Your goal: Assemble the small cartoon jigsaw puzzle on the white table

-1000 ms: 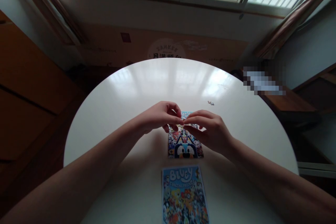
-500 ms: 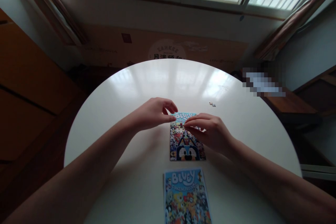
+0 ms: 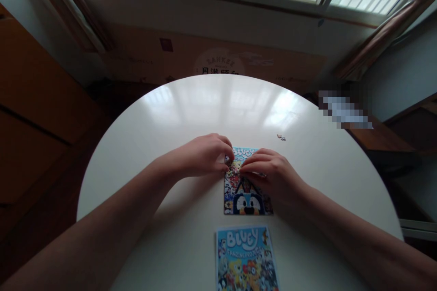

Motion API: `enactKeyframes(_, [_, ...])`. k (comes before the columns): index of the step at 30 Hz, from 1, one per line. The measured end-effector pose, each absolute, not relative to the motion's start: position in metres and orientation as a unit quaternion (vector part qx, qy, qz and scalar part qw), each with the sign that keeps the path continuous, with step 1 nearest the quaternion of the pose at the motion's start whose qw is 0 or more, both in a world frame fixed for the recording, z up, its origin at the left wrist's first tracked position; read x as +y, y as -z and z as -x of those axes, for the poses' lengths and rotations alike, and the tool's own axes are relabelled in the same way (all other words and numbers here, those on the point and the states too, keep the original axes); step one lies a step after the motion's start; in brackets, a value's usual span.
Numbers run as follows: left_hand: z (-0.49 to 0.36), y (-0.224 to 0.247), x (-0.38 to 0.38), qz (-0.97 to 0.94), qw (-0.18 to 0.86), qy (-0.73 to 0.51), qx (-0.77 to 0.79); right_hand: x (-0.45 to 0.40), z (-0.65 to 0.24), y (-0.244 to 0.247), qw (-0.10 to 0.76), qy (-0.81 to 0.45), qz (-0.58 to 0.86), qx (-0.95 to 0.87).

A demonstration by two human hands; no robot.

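The jigsaw puzzle [image 3: 248, 202] lies flat on the white table, showing a blue cartoon dog's face and many small figures. My right hand [image 3: 269, 168] reaches over its right side, thumb and fingers drawn together at the middle of the picture. A small puzzle piece seems to be at those fingertips, though they partly hide it. My left hand [image 3: 211, 154] curves over the upper left edge, with a gap between thumb and forefinger and nothing plainly held. Nearer to me lies a matching picture sheet [image 3: 246, 259], lettered BLUEY.
A few loose puzzle pieces [image 3: 281, 137] lie beyond my right hand. The round white table [image 3: 136, 132] has a curved far edge facing a wall with windows. A wooden bench [image 3: 378, 136] with a blurred patch above it stands at the right.
My left hand has come down and closer to the puzzle, its fingers more curled. My right hand stays over the puzzle with its fingertips slightly lower. The view has shifted a little.
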State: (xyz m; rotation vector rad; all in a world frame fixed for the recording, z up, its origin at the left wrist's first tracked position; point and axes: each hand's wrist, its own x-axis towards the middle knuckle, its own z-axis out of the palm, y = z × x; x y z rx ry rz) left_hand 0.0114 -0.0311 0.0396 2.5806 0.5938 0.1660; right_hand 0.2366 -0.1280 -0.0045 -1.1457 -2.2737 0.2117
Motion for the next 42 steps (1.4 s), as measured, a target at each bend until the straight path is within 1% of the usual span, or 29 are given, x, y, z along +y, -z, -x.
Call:
enactKeyframes(9, [-0.014, -0.040, -0.032, -0.942, 0.232, -0.047, 0.237, -0.129, -0.236, 0.003, 0.273, -0.066, 0.428, -0.859])
enactKeyframes(16, [-0.020, -0.032, -0.033, -0.934, 0.222, -0.070, 0.271, -0.131, -0.235, 0.003, 0.262, -0.066, 0.428, -0.862])
enactKeyframes(18, [-0.020, -0.031, -0.033, -0.931, 0.225, -0.073, 0.277, -0.132, -0.237, 0.002, 0.281, -0.059, 0.432, -0.855])
enactKeyframes(22, [-0.021, -0.031, -0.033, -0.929, 0.228, -0.073, 0.282, -0.133, -0.244, -0.001, 0.347, -0.033, 0.465, -0.813])
enactKeyframes(24, [-0.021, -0.033, -0.034, -0.928, 0.230, -0.067, 0.284, -0.133, -0.248, -0.002, 0.351, -0.038, 0.471, -0.809])
enactKeyframes(32, [-0.022, -0.034, -0.035, -0.926, 0.228, -0.066, 0.292, -0.133, -0.246, 0.002, 0.270, -0.051, 0.417, -0.866])
enactKeyframes(42, [-0.024, -0.035, -0.038, -0.925, 0.220, -0.057, 0.305, -0.135, -0.237, 0.002, 0.196, -0.051, 0.458, -0.865])
